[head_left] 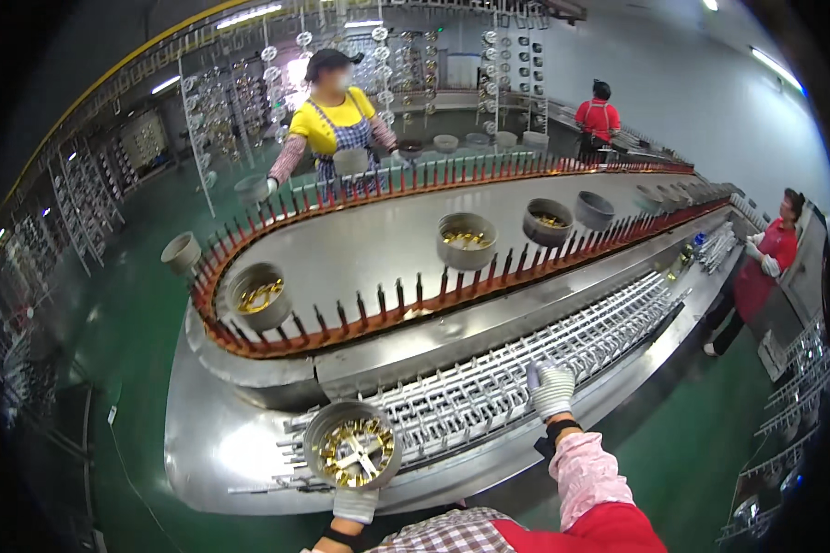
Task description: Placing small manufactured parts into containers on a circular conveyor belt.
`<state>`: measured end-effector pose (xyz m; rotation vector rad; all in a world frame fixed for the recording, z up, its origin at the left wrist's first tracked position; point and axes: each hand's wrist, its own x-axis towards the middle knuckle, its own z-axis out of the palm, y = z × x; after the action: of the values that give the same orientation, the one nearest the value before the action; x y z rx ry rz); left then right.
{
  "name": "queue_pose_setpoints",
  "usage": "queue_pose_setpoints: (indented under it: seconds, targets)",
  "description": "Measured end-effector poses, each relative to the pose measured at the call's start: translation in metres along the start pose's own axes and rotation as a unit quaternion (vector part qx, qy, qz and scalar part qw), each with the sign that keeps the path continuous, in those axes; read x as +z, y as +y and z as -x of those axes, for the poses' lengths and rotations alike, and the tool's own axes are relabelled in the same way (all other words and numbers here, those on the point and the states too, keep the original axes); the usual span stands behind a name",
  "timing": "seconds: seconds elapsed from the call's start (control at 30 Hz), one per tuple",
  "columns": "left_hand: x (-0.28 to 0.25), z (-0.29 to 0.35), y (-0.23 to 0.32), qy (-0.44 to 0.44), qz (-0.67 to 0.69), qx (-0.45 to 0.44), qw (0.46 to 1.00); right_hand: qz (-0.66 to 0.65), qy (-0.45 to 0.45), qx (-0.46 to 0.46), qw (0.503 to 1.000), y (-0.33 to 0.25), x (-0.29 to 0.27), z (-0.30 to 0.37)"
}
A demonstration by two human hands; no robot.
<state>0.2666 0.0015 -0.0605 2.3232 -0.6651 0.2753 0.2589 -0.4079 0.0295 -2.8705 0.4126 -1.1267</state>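
My left hand [354, 505], in a white glove, is at the near side of a round grey tub [314, 452]. Its fingers are hidden by the tub, which they appear to grip. Gold-coloured metal pieces [375, 433] lie round the inside of the tub, with a pale cross-shaped piece [358, 453] in the middle. Farther right, my gloved right hand [551, 389] is closed at the edge of the stacked silver metal racks [461, 401]. The racks lie lengthwise along the steel table, and the tub overlaps their left end.
Beyond the racks, a looped conveyor [360, 330] carries a row of upright red-brown pegs. Grey tubs with gold pieces [466, 241] stand on its steel top. A person in yellow [341, 124] works across it; a person in red [773, 253] stands at right. The steel table's edge [249, 509] curves nearby.
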Motion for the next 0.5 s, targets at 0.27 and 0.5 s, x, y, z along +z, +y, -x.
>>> queue_pose_setpoints:
  seconds: [0.27, 0.5]
  targets:
    - [0.008, -0.01, 0.021, -0.045, -0.046, -0.068, 0.996, -0.134, -0.118, 0.145, 0.973, 0.01, -0.001, -0.03]
    - [0.02, -0.021, 0.04, -0.053, -0.096, -0.097, 0.989, -0.347, -0.163, 0.183, 0.905, 0.045, 0.048, -0.154]
